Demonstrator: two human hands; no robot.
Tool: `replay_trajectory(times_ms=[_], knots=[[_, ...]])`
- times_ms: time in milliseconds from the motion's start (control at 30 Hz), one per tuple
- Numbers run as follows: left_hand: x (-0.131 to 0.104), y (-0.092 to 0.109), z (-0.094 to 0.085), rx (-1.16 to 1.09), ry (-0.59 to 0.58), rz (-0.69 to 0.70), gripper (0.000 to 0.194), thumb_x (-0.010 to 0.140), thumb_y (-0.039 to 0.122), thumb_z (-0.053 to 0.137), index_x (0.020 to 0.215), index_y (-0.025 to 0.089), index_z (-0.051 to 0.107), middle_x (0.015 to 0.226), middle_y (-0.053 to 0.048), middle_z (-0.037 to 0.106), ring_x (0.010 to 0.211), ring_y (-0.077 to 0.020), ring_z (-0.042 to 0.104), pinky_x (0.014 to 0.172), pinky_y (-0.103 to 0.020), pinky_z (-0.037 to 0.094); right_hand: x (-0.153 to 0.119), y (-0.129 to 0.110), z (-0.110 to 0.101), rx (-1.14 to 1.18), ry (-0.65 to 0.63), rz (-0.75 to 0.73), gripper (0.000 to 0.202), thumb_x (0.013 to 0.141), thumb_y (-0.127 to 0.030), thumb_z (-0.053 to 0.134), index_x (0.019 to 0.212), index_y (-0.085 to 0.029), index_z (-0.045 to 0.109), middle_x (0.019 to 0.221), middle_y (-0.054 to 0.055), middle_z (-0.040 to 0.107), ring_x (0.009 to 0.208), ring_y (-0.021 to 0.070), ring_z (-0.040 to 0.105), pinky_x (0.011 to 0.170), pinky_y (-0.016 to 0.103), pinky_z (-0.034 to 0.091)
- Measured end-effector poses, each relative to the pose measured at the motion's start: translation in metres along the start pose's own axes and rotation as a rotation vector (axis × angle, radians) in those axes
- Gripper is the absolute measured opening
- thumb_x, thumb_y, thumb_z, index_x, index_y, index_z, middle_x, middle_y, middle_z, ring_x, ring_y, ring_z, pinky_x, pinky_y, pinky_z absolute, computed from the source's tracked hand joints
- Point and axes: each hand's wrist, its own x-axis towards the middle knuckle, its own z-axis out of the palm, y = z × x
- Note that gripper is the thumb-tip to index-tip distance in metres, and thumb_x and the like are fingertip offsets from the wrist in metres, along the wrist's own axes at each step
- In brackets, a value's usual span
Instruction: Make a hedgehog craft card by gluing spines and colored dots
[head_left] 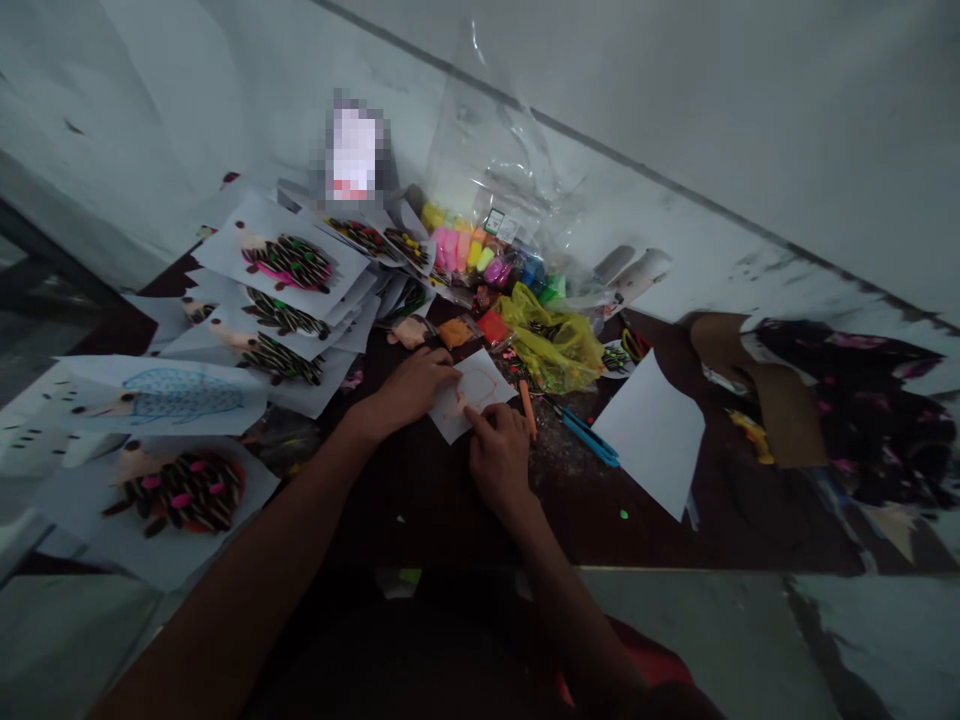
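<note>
A small white sheet of paper [484,378] with a faint orange-brown outline lies on the dark table in front of me. My left hand [416,388] rests on its left edge, fingers stretched flat over the corner. From the lower right, my right hand [501,450] presses an index fingertip onto the outline while the other fingers curl in. Anything under that fingertip is too small to make out. Right beside this hand lies an orange stick-like tool [528,408]. Blue-handled scissors [589,437] are a little farther right.
Stacked sheets with seed-covered hedgehogs [289,262] fill the left side. Behind the paper are a yellow plastic bag [551,345], packets of orange clay [457,332] and a clear bag of coloured clay [480,250]. A blank white sheet [651,430] and dark patterned cloth [862,400] lie to the right.
</note>
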Motion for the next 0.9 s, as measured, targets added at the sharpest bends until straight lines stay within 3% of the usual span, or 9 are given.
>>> replay_trajectory(times_ms=[300,700,900], knots=[[-0.003,0.001,-0.003,-0.051,0.019,0.006,0.029,0.090,0.016,0.060,0.116,0.018,0.074,0.122,-0.011,0.066,0.113,-0.0251,0.060,0.102,-0.040,0.047,0.011,0.000,0.002,-0.072,-0.042,-0.015,0.049,0.093,-0.010,0.051,0.136,-0.026,0.067,0.107,0.009,0.063,0.097,0.0231,0.051,0.085,0.036,0.035],[-0.003,0.003,-0.002,-0.014,0.007,0.007,0.027,0.090,0.017,0.062,0.112,0.020,0.077,0.119,-0.011,0.066,0.109,-0.0267,0.060,0.100,-0.043,0.048,0.026,-0.004,-0.007,-0.249,-0.141,-0.103,0.038,0.101,-0.017,0.050,0.135,-0.024,0.066,0.109,0.012,0.064,0.097,0.0237,0.051,0.088,0.038,0.035],[-0.003,0.002,-0.002,-0.012,-0.004,-0.004,0.027,0.093,0.020,0.058,0.113,0.019,0.076,0.119,-0.011,0.065,0.108,-0.0263,0.059,0.097,-0.041,0.048,0.030,0.003,-0.009,-0.241,-0.117,-0.090,0.041,0.101,-0.016,0.048,0.136,-0.027,0.066,0.115,0.012,0.063,0.101,0.0245,0.051,0.091,0.039,0.037]])
